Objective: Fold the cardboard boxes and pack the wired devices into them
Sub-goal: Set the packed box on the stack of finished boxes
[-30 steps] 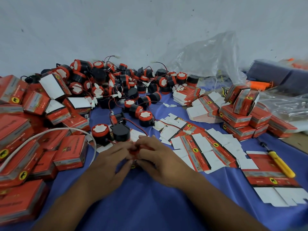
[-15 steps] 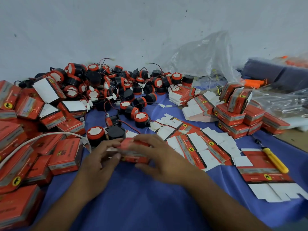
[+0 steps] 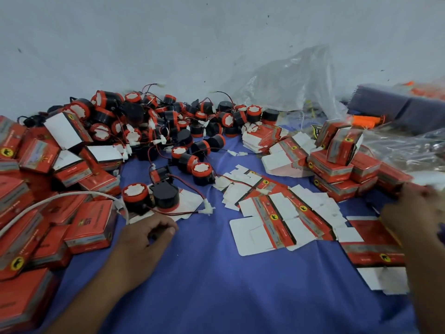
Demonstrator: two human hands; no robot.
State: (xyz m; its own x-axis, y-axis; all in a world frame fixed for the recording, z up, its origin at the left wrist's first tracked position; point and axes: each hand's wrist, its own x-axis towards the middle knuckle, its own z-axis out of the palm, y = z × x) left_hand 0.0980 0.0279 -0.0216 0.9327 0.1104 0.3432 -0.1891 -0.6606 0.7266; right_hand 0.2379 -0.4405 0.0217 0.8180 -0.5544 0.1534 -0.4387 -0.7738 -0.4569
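Loosely curled and holding nothing, the left hand (image 3: 144,239) rests knuckles-down on the blue cloth (image 3: 216,290), just below 2 wired devices: a red-capped one (image 3: 134,197) and a black one (image 3: 166,196), side by side and touching. Their thin red and black wires trail right to a white plug (image 3: 207,209) lying on the cloth. The right hand (image 3: 414,208) is at the far right edge, smeared by motion blur, against the low end of a stack of closed boxes (image 3: 337,169); whether its fingers clasp a box or are apart cannot be told.

Between the 2 hands a spread of flat box blanks (image 3: 277,213) lies fanned on the cloth, white flaps showing around red printed panels. 1 larger flat blank (image 3: 370,247) lies near the right forearm. A heap of loose devices (image 3: 168,121), red and black with tangled wires, is piled against the pale wall (image 3: 168,44) behind. Folded red boxes (image 3: 91,225) crowd the left side, some with a white flap standing open (image 3: 65,131). A white cable (image 3: 60,201) arcs over these boxes and comes down close to the left hand's fingers. Crumpled clear plastic (image 3: 289,80) leans on the wall at the back right
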